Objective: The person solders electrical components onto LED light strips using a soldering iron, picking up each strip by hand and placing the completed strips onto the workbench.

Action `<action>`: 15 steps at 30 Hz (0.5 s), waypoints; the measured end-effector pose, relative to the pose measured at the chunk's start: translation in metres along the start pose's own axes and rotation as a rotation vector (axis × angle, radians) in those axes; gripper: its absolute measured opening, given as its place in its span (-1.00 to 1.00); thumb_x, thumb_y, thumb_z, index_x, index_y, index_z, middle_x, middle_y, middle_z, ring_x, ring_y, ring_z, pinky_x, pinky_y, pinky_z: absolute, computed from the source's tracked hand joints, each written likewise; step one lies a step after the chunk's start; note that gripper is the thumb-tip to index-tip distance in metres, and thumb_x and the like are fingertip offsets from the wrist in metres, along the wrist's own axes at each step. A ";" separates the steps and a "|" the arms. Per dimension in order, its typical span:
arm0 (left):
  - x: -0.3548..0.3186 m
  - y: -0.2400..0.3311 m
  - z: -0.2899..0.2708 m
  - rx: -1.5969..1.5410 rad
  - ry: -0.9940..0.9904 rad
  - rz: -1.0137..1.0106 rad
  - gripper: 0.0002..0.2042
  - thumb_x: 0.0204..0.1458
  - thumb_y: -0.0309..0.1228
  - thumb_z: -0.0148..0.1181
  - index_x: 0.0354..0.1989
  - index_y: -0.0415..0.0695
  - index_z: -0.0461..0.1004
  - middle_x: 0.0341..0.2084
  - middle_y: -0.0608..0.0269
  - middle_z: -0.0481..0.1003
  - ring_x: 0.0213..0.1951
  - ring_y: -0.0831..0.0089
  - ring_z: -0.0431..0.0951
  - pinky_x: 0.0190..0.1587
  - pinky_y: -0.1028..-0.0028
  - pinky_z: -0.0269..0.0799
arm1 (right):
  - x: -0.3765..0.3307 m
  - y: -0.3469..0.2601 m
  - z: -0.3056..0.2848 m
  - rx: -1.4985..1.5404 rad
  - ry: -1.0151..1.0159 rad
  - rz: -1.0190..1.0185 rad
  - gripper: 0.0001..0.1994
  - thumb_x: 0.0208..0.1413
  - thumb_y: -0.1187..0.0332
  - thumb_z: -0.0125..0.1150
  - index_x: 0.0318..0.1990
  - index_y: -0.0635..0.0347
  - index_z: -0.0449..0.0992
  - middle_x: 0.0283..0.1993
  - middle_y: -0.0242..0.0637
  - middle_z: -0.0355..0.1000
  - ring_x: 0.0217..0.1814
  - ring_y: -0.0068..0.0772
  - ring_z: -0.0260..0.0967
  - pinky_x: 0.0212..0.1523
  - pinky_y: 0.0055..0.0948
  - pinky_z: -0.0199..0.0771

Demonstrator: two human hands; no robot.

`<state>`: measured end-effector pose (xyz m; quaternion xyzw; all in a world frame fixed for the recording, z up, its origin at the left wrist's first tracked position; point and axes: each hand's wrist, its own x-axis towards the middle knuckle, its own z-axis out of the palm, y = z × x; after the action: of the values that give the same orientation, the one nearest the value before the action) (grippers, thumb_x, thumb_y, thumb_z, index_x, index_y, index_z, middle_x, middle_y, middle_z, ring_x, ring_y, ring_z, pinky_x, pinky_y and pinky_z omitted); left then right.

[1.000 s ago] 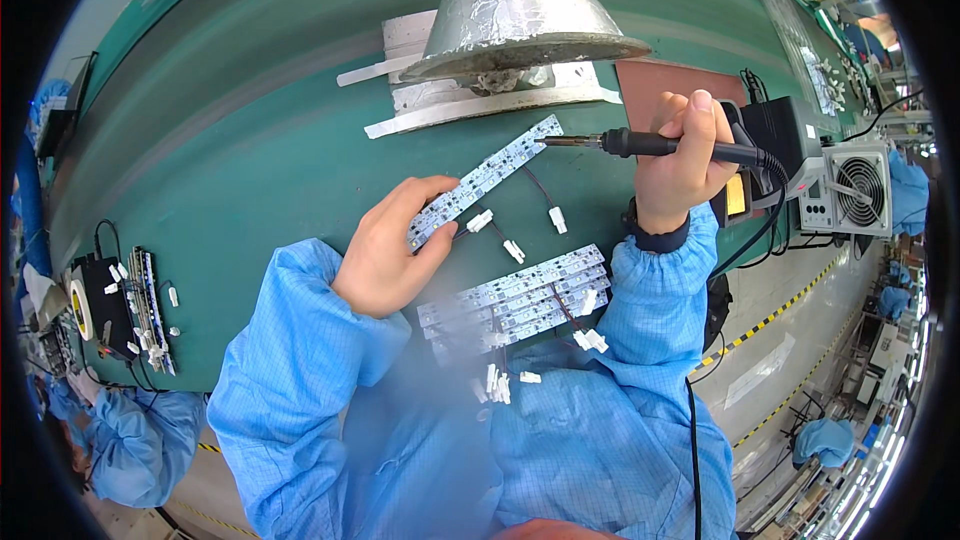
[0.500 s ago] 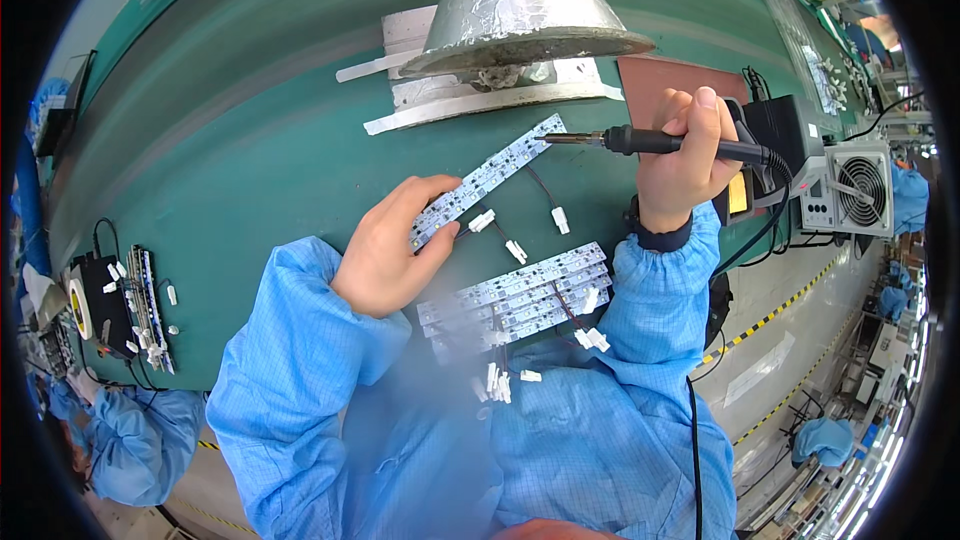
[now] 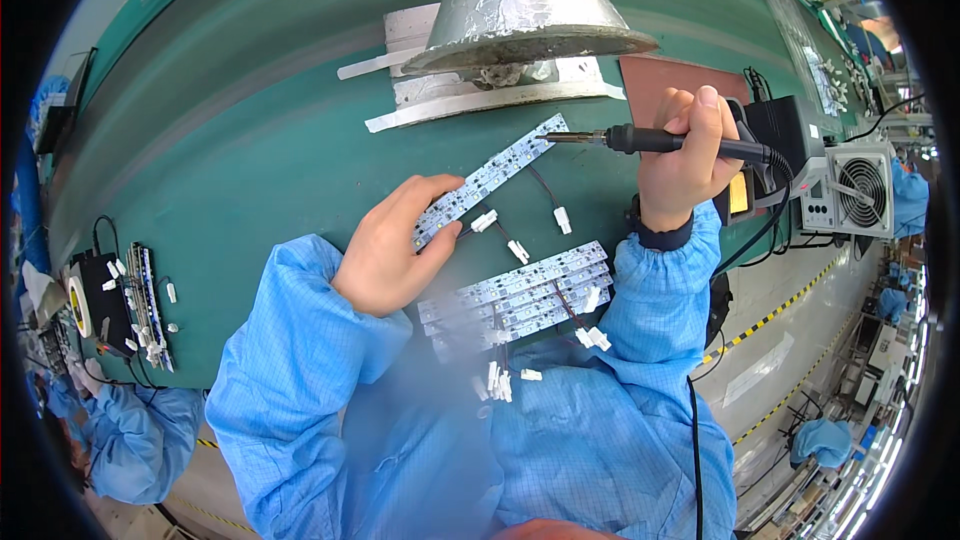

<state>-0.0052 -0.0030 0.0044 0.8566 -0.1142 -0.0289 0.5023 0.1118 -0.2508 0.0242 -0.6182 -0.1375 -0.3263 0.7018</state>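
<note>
My left hand (image 3: 395,245) grips the near left end of a long white circuit board (image 3: 490,180), thumb on one edge and fingers on the other. The board lies slanted on the green bench, with thin wires ending in white connectors (image 3: 517,251) beside it. In my right hand (image 3: 690,155) is a black-handled soldering iron (image 3: 650,140), held level. Its metal tip points left and meets or hovers over the board's far right end; contact cannot be made out. Nearer to me lies a group of similar boards (image 3: 520,290) with wires and white connectors.
A foil-covered fume hood (image 3: 525,0) stands over a white taped base at the back. To the right are the soldering station (image 3: 815,195), a fan unit (image 3: 862,185) and the iron's cable. More boards (image 3: 148,310) stand at the left, near a co-worker's blue sleeve (image 3: 140,440).
Almost nothing differs. Both hands, the board and the soldering iron hold their places; the whole view has shifted very slightly.
</note>
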 end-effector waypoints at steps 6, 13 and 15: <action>0.000 0.001 -0.001 0.012 -0.005 0.000 -0.64 0.03 -0.57 0.21 0.04 -0.30 0.41 -0.17 -0.05 0.51 -0.12 0.10 0.56 -0.01 0.33 0.43 | 0.000 0.001 -0.001 0.000 -0.003 -0.018 -0.62 0.26 0.43 -0.05 -0.66 0.19 0.13 -0.75 -0.39 0.04 -0.74 -0.62 -0.12 -0.65 -0.49 -0.16; 0.001 0.001 -0.001 0.011 -0.008 -0.008 -0.64 0.03 -0.57 0.21 0.04 -0.28 0.41 -0.16 -0.04 0.51 -0.11 0.10 0.55 0.00 0.33 0.43 | 0.000 0.000 0.000 -0.012 0.008 -0.008 -0.61 0.24 0.41 -0.03 -0.67 0.19 0.13 -0.75 -0.39 0.04 -0.73 -0.62 -0.12 -0.64 -0.50 -0.18; 0.001 0.001 -0.001 0.012 -0.008 -0.009 -0.64 0.03 -0.57 0.21 0.04 -0.28 0.41 -0.16 -0.04 0.51 -0.11 0.11 0.55 0.00 0.33 0.42 | -0.001 0.000 0.000 -0.016 0.005 -0.011 -0.61 0.24 0.41 -0.02 -0.67 0.19 0.13 -0.75 -0.40 0.04 -0.73 -0.63 -0.13 -0.64 -0.50 -0.18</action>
<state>-0.0043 -0.0029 0.0062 0.8601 -0.1123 -0.0338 0.4966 0.1114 -0.2511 0.0235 -0.6224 -0.1365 -0.3326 0.6953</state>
